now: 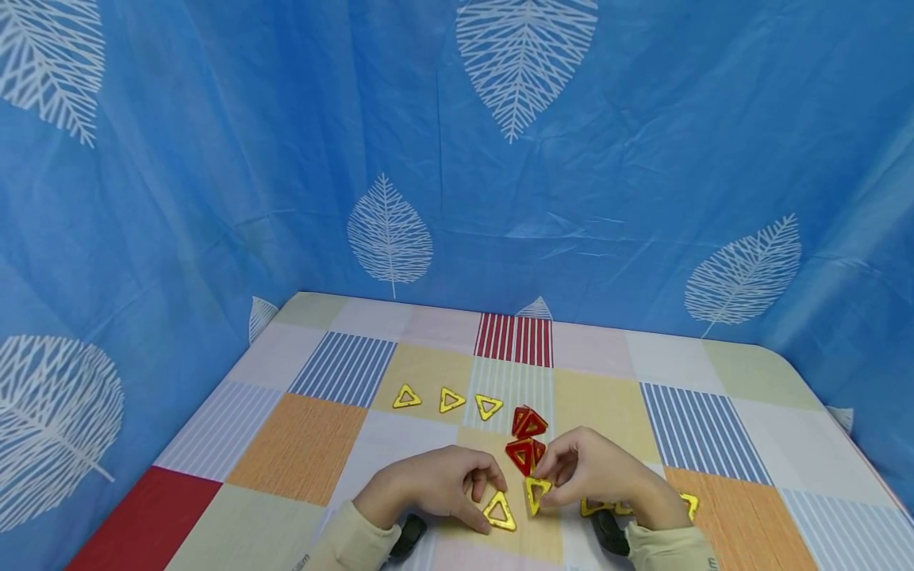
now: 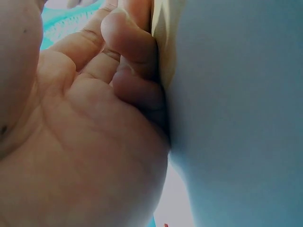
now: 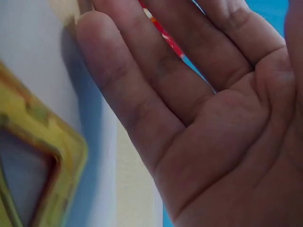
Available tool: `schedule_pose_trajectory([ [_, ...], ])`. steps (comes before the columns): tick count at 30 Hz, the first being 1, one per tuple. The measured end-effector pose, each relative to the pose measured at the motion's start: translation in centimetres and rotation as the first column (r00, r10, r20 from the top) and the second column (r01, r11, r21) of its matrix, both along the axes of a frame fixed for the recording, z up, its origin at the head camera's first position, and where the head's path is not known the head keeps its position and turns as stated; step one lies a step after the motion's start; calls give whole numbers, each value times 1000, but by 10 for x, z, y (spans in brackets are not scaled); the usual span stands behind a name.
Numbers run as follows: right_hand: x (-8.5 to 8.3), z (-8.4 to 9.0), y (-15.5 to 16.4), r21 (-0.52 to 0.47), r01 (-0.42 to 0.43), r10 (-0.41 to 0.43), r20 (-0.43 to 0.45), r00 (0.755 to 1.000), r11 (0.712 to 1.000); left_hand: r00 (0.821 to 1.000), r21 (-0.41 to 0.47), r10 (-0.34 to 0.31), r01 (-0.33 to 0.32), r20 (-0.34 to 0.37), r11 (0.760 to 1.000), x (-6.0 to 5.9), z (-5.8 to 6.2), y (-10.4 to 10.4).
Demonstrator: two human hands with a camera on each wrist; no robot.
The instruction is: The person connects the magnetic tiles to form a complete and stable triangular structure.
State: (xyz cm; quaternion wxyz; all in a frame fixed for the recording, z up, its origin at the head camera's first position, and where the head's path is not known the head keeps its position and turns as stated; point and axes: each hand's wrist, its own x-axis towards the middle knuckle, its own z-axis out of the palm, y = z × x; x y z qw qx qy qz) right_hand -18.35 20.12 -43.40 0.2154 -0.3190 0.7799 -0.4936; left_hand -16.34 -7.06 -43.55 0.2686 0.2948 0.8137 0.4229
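My left hand holds a yellow triangular tile between thumb and index finger, low over the table. Close by, my right hand pinches another yellow triangular tile, which stands point downward in the head view. Just beyond its top edge are red triangular tiles grouped together, with a second red group behind them. In the left wrist view the curled fingers hide the held tile. The right wrist view shows the palm and extended fingers, with a yellow tile beside them.
Three yellow triangular tiles lie in a row farther back on the left. More yellow tiles lie around and partly behind my right wrist. A patchwork cloth covers the table, and a blue leaf-print curtain hangs behind and at the sides.
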Motion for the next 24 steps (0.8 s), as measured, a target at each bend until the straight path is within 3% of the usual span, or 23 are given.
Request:
schedule_pose_trajectory([
  [13,3,0,-14,55,-11,14,-48,999,998,999,-16,2,-2,-37,1000,-1,-3,1],
  [24,8,5,-25,106,10,-10,-4,1000,994,998,-30,28,-29,-54,999,0,-3,3],
])
